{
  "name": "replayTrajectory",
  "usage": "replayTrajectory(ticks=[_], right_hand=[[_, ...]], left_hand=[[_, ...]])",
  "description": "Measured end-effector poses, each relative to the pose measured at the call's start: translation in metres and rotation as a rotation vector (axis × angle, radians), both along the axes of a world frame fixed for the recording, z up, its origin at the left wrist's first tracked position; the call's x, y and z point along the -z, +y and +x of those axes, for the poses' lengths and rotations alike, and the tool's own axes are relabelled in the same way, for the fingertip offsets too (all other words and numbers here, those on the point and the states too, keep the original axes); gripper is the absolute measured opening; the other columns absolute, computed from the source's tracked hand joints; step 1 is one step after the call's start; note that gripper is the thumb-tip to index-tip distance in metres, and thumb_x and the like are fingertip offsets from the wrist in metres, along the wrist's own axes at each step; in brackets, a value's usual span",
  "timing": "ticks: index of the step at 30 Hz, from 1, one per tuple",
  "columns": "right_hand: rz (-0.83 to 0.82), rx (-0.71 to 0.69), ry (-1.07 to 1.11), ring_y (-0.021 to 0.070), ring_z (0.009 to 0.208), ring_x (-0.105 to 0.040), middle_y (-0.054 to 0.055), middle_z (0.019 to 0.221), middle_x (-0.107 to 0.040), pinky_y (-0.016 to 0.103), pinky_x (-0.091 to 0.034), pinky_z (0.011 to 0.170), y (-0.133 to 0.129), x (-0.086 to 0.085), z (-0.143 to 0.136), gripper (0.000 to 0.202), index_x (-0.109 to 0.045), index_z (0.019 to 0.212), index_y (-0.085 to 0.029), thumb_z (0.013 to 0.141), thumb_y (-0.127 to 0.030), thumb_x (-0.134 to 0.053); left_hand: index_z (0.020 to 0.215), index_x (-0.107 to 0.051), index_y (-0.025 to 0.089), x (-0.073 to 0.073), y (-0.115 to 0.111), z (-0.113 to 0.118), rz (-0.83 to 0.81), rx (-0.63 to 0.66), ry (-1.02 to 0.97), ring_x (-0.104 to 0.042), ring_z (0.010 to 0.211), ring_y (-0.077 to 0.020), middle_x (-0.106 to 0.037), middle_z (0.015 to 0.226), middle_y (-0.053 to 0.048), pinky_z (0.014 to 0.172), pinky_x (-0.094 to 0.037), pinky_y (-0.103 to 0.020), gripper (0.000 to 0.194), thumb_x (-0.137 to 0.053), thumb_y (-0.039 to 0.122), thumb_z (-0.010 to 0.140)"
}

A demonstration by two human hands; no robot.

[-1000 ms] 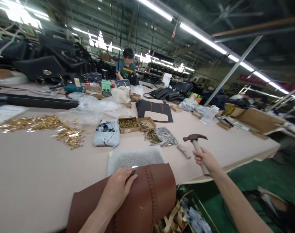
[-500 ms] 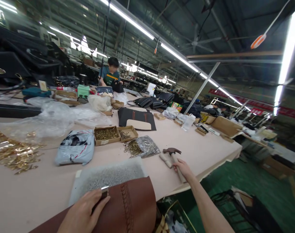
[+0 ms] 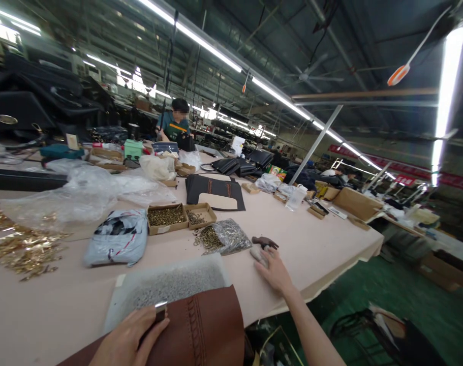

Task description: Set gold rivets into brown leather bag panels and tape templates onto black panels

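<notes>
My left hand point(image 3: 126, 333) is closed on the edge of a brown leather panel point(image 3: 216, 323) with dark stitched lacing. A shiny metal piece point(image 3: 160, 307) shows at its fingertips. Further right on the table, my right hand point(image 3: 275, 272) has its thumb and fingers around a pale, roughly cylindrical piece point(image 3: 257, 252), whose kind I cannot make out. Just beyond the fingers lies a hammer's dark head point(image 3: 265, 242); its handle is hidden beneath my right hand. A translucent sheet or bag over small grey metal bits point(image 3: 170, 282) lies beyond the panel.
Small cardboard boxes point(image 3: 167, 218) of brass hardware, a bag of metal rings point(image 3: 231, 236), a grey plastic packet point(image 3: 117, 238) and gold-coloured parts point(image 3: 29, 249) lie across the table. Dark stitched panels point(image 3: 216, 192) are stacked behind. A co-worker point(image 3: 176, 124) is at the far side.
My right hand has gone from the hammer's handle to the pale cylinder, moving slightly left. The hammer head has shifted a little left. My left hand still holds the leather.
</notes>
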State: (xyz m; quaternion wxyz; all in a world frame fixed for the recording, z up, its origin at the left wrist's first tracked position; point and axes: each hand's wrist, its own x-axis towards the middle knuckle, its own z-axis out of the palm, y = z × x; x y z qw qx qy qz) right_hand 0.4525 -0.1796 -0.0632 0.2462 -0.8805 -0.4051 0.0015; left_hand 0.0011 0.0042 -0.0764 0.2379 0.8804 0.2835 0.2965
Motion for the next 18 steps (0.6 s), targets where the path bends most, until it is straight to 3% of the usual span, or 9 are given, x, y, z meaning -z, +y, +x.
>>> replayTrajectory(ticks=[3,9,12,15,18], right_hand=[[-0.087,0.084,-0.15,0.0316,0.135,-0.055,0.013,0.161,-0.04,0.042,-0.039,0.116,0.001,0.006,-0.008,0.045,-0.07,0.128,-0.023,0.098,-0.05,-0.052],[-0.126,0.304,-0.244,0.0283,0.109,-0.069,0.017,0.159,-0.039,0.04,-0.054,0.094,0.012,0.001,-0.018,0.045,-0.062,0.132,-0.019,0.099,-0.045,-0.047],[-0.117,0.357,-0.222,0.0291,0.106,-0.069,0.019,0.157,-0.04,0.042,-0.055,0.09,0.017,-0.003,-0.024,0.048,-0.058,0.136,-0.018,0.098,-0.045,-0.047],[-0.131,0.312,-0.17,0.036,0.117,-0.065,0.023,0.149,-0.047,0.05,-0.05,0.098,0.018,-0.005,-0.022,0.051,-0.057,0.139,-0.015,0.098,-0.042,-0.044],[-0.086,0.312,-0.133,0.0439,0.123,-0.059,0.028,0.139,-0.055,0.06,-0.047,0.099,0.026,-0.004,-0.012,0.053,-0.061,0.134,-0.012,0.096,-0.045,-0.044]], left_hand=[[0.099,-0.08,0.038,0.003,0.001,-0.001,0.015,0.005,-0.006,-0.077,0.106,-0.0248,-0.08,0.111,0.006,0.097,-0.063,-0.038,0.048,-0.043,0.068,0.099],[0.098,-0.08,0.035,0.0,0.001,0.0,0.019,0.022,-0.056,-0.077,0.101,-0.0243,-0.081,0.107,0.005,0.094,-0.064,-0.036,0.044,-0.047,0.064,0.099],[0.099,-0.078,0.03,-0.016,-0.008,-0.003,-0.036,0.031,-0.045,-0.076,0.1,-0.0239,-0.08,0.106,0.0,0.093,-0.063,-0.036,0.038,-0.051,0.056,0.102],[0.099,-0.075,0.025,-0.038,-0.02,-0.006,-0.115,0.049,0.016,-0.072,0.101,-0.0226,-0.077,0.105,-0.003,0.094,-0.059,-0.036,0.027,-0.053,0.038,0.104],[0.097,-0.074,0.021,-0.05,-0.025,-0.006,-0.145,0.037,0.035,-0.069,0.103,-0.0235,-0.076,0.105,-0.005,0.096,-0.056,-0.038,0.018,-0.058,0.028,0.102]])
